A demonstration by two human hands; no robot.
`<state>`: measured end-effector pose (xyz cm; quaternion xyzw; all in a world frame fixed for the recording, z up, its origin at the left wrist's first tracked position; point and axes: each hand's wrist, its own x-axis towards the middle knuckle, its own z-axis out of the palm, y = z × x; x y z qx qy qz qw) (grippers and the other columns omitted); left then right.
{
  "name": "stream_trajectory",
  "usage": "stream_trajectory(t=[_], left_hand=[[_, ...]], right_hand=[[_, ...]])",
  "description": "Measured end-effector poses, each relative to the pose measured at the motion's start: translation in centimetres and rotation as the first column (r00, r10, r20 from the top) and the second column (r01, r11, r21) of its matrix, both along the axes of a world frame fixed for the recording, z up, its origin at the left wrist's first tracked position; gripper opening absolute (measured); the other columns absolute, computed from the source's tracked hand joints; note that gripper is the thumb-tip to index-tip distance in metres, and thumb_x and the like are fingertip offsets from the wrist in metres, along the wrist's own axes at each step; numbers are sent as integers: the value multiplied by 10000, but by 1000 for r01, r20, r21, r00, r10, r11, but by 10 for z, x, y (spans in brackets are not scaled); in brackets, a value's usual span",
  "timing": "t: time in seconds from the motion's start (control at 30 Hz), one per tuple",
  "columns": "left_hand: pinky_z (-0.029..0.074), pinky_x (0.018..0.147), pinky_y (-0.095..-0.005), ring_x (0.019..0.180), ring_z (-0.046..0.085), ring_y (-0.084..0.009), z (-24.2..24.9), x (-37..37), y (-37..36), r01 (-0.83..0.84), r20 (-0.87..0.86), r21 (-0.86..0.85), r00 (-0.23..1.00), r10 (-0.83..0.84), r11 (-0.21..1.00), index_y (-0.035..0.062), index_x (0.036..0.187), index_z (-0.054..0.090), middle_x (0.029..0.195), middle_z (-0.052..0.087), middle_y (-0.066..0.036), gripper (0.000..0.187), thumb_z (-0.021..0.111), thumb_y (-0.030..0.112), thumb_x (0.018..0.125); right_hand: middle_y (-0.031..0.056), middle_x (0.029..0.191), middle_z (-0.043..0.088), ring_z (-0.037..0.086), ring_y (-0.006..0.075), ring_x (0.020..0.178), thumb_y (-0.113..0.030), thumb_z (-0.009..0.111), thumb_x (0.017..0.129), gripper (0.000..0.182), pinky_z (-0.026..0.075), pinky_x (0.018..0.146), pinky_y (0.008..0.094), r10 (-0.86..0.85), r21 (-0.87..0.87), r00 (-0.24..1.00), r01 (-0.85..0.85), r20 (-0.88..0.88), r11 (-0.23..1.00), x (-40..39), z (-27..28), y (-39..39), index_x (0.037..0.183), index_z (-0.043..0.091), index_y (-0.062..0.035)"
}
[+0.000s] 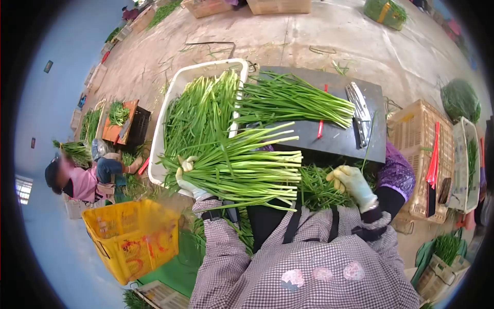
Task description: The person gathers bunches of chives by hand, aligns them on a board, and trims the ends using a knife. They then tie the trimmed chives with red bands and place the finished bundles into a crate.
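Note:
My left hand (189, 179), in a pale glove, is closed round a loose bunch of garlic chives (247, 167), whose pale cut ends fan out to the right. My right hand (355, 186), also gloved, has its fingers curled together above loose chive leaves (320, 186) in my lap; whether anything is pinched in them I cannot make out. A second bunch of chives (293, 98) lies on a dark board (303, 139) with a red strip (320, 129) under it. Beside that bunch rests a knife (362, 116). More chives (200, 110) fill a white crate (174, 98) at the left.
A yellow basket (128, 216) stands at my lower left. To the right, a beige crate (414, 149) carries red strips (433, 154) and a dark block (431, 201). Another person (85, 180) sits at the far left by an orange board (126, 131). Further crates line the floor.

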<state>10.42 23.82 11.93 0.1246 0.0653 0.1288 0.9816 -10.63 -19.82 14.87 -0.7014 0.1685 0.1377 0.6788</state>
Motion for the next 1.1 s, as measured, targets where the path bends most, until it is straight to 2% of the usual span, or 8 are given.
stream_trajectory(t=[0.13,0.23,0.47,0.6,0.67,0.9,1.03,1.1], left_hand=[[514,893,-390,740,531,-239,-24,-6,10,190,-57,225,982,-182,956,-72,1086,660,700,495,-55,292,534,158,959],[509,908,-402,765,537,-243,-32,5,-32,309,-135,390,951,-278,868,-60,1068,656,713,505,-57,285,532,173,961],[497,944,-429,824,550,-252,-53,-2,-124,430,-261,635,902,-345,642,-33,1024,645,742,530,-61,274,529,208,967],[490,965,-445,858,558,-257,-67,-13,-154,502,-336,695,860,-384,515,-17,999,639,759,544,-64,271,527,228,970],[487,975,-452,875,562,-260,-75,-20,-170,527,-365,709,842,-397,468,-9,987,636,768,551,-65,271,526,238,971],[474,1011,-480,934,576,-269,-88,-51,-184,577,-466,754,806,-365,314,18,944,626,797,575,-70,277,522,273,977],[468,1032,-495,968,583,-274,-91,-61,-172,579,-492,762,809,-322,291,34,919,620,814,589,-72,284,520,294,980],[464,1042,-503,985,587,-277,-80,-58,-156,578,-500,760,812,-301,296,42,907,617,822,596,-73,289,519,304,982]], right_hand=[[119,1152,776,732,143,963,-520,588,1057,644,582,796,286,34,461,990,-94,137,882,-30,21,-9,1472,608,-27],[139,1080,743,727,335,911,-318,652,1010,344,594,787,411,88,-846,995,-13,40,532,-49,14,6,1250,699,-75],[50,895,743,654,129,724,-259,553,1099,320,525,650,272,-537,20,538,694,649,719,-211,67,-95,1063,769,-26],[153,847,716,664,315,756,-311,654,1004,307,557,712,398,-645,-850,595,495,481,-177,-395,-162,-133,943,732,-21],[230,996,737,685,439,945,-449,722,899,442,557,896,482,-918,-953,311,97,-245,287,-481,-267,-107,1002,743,-20],[231,1725,277,201,409,1611,-635,414,1052,863,55,1291,650,-866,-785,-156,-370,-475,497,-606,-483,-64,1631,364,3],[231,1683,348,253,436,1581,-570,464,1067,818,204,1317,456,-663,-672,-172,-11,-728,741,-547,-331,-122,1653,317,-19],[202,1550,524,507,384,1416,-465,507,1082,717,467,1149,392,-938,-957,-191,88,-290,277,-568,-417,-96,1634,349,-36]])
